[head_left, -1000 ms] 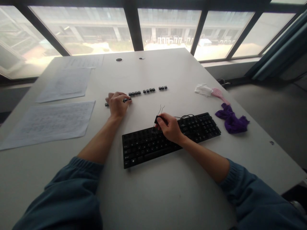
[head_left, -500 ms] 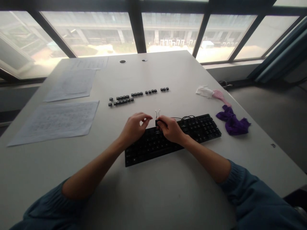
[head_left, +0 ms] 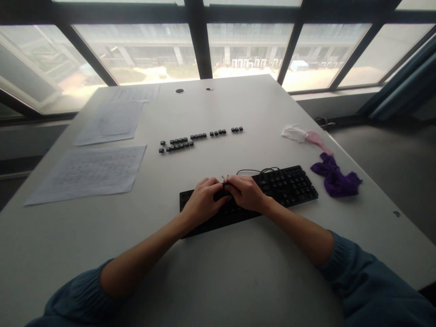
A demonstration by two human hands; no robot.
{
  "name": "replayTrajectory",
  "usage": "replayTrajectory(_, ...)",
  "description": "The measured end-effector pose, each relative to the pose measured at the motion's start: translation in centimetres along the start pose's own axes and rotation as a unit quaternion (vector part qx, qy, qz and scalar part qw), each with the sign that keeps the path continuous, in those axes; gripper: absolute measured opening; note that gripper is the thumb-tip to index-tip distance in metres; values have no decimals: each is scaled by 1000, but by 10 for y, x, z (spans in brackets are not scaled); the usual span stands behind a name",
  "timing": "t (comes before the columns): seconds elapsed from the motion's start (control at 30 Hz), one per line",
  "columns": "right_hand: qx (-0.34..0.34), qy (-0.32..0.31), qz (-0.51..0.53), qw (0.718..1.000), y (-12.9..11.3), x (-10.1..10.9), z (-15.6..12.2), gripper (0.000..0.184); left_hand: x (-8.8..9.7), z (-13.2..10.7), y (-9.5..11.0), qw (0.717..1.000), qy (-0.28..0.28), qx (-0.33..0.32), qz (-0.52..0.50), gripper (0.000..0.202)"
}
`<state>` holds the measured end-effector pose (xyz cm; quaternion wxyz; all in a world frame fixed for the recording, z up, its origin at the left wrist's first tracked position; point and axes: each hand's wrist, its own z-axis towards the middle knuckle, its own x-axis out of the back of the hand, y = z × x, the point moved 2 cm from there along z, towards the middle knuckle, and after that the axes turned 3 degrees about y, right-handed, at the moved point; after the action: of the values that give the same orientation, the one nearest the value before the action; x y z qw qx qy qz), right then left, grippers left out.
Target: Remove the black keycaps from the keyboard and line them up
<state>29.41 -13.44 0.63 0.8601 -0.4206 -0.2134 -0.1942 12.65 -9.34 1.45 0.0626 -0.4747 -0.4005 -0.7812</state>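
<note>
Both my hands are down over the middle of the black keyboard (head_left: 286,186), which lies on the table (head_left: 238,104) just in front of me, angled a little with its right end farther away. My right hand (head_left: 248,193) is curled tight around a small wire keycap puller (head_left: 225,180); only its two thin loop ends poke up between my hands, so I cannot tell what its lower end is doing on the keys. My left hand (head_left: 204,202) is half closed and pressed against the right one, fingers bent over the same spot. I judge it sits there to steady the tool and the board, though whether it grips the puller too I cannot tell.

Farther off, toward the window, loose black keycaps (head_left: 185,141) lie in short neat rows, kept in order and well clear of the keyboard. The keyboard's cable (head_left: 254,171) curls just behind its far edge. To the left lie printed sheets of paper (head_left: 88,175), apart from my work. On the right are a purple cloth (head_left: 335,179), and beyond it a pink brush (head_left: 315,138) touching a white cloth (head_left: 293,133), all within reach but out of the way.
</note>
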Motion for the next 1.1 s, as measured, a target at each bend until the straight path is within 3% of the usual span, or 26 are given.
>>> replayTrajectory(0.3,-41,27,24,998,3,3,1,13,-4,-1,-5,1000,19,8,9,9)
replayTrajectory(0.47,-87,69,77,991,6,6,1,13,-1,0,-2,998,58,16,-9,15)
replayTrajectory(0.67,-115,92,111,983,5,5,2,11,-2,-2,-1,995,94,-21,7,16)
replayTrajectory(0.77,-137,100,124,978,4,5,4,14,-2,-4,-1,994,109,-10,-1,27)
replayTrajectory(0.97,-180,129,95,970,9,5,6,18,-1,-7,8,985,81,-94,120,23)
replayTrajectory(1.1,-175,125,119,969,10,3,5,17,0,-9,11,975,72,-112,179,25)
